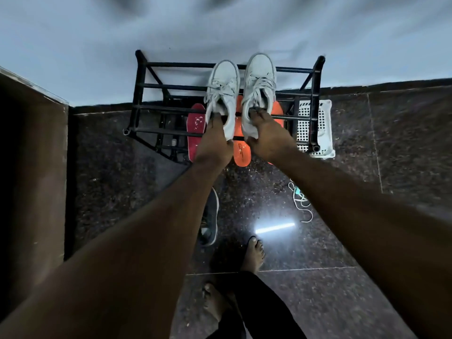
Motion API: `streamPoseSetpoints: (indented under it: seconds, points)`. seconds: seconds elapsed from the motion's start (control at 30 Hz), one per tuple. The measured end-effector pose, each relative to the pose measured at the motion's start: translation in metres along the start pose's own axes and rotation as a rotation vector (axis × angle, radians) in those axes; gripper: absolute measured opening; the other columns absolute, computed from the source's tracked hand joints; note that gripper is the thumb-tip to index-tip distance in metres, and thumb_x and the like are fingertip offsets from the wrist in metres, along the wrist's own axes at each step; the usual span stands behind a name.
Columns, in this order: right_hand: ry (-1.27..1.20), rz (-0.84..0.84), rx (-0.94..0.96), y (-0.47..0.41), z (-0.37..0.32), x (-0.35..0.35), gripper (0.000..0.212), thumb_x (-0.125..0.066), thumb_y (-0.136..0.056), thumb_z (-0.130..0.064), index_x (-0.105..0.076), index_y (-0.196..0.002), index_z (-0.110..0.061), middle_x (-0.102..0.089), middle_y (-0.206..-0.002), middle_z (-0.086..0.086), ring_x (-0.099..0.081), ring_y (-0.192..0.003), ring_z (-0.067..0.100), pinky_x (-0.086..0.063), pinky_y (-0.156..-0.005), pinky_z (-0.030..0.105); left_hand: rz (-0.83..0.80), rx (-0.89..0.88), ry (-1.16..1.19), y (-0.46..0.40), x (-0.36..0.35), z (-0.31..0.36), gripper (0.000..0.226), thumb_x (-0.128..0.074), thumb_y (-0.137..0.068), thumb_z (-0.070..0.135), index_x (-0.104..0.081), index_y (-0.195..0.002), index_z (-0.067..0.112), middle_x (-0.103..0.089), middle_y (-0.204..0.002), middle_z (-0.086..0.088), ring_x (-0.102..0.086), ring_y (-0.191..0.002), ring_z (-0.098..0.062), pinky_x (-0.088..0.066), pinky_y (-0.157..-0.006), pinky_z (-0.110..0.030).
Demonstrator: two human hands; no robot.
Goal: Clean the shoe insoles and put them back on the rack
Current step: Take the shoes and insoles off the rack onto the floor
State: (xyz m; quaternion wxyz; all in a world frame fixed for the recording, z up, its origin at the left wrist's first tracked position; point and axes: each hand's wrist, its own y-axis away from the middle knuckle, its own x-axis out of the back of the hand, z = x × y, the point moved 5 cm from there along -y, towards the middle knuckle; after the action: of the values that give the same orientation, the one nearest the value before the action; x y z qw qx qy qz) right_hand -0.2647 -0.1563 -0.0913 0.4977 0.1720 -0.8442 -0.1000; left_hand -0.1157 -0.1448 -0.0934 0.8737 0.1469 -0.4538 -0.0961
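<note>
Reaching forward with both arms straight, I see a black rack [141, 94] against a pale wall on a dark speckled floor [330, 253]; my left hand [212, 143] grips the left grey shoe [223, 81], my right hand [265, 135] the right shoe [260, 74], above the top bars; orange insoles [241, 152] lie below.

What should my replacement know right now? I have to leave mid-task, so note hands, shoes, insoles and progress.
Left hand grips the left grey shoe at its heel; right hand grips the right grey shoe. Both shoes are on top of the black rack.
Orange insoles and a red insole lie below, under the rack's bars.
Done: cannot tell whether the insoles are cleaned.
Left: insoles are not in the shoes; check and finish.
</note>
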Motion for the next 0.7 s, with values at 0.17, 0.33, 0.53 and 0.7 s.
streamPoseSetpoints:
  seconds: [0.17, 0.33, 0.53, 0.7]
  points:
    - [0.063, 0.042, 0.063, -0.018, 0.008, -0.014, 0.07, -0.073, -0.081, -0.028, -0.039, -0.14, -0.01, -0.042, -0.138, 0.015, -0.059, -0.108, 0.043, -0.051, -0.084, 0.047, -0.01, -0.02, -0.145, -0.02, -0.013, -0.005, 0.071, -0.067, -0.085, 0.015, -0.036, -0.148, 0.003, -0.035, -0.152, -0.021, -0.035, -0.139, -0.039, -0.029, -0.112, -0.043]
    - [-0.039, 0.032, 0.089, -0.023, 0.004, -0.015, 0.066, -0.07, -0.083, -0.039, -0.043, -0.134, -0.006, -0.043, -0.135, 0.016, -0.055, -0.115, 0.042, -0.051, -0.091, 0.049, 0.074, 0.042, -0.065, -0.024, -0.007, 0.001, 0.03, -0.063, -0.087, 0.003, -0.06, -0.116, -0.003, -0.059, -0.122, -0.026, -0.057, -0.111, -0.044, -0.047, -0.092, -0.049]
    - [-0.114, 0.232, 0.137, 0.031, 0.015, -0.024, 0.052, -0.062, -0.09, -0.036, -0.052, -0.125, 0.001, -0.053, -0.126, 0.021, -0.055, -0.111, 0.039, -0.05, -0.092, 0.043, 0.265, 0.032, -0.039, 0.042, -0.033, -0.003, 0.033, -0.054, -0.091, -0.001, -0.055, -0.124, -0.001, -0.056, -0.122, -0.021, -0.054, -0.108, -0.038, -0.048, -0.088, -0.048]
    - [-0.128, 0.234, 0.158, 0.116, 0.016, -0.056, 0.034, -0.056, -0.091, -0.024, -0.057, -0.118, -0.004, -0.055, -0.12, 0.018, -0.056, -0.105, 0.041, -0.05, -0.087, 0.048, 0.261, 0.099, 0.01, 0.131, -0.077, -0.038, 0.023, -0.05, -0.089, 0.004, -0.055, -0.112, 0.006, -0.056, -0.118, -0.019, -0.053, -0.108, -0.04, -0.047, -0.09, -0.053]
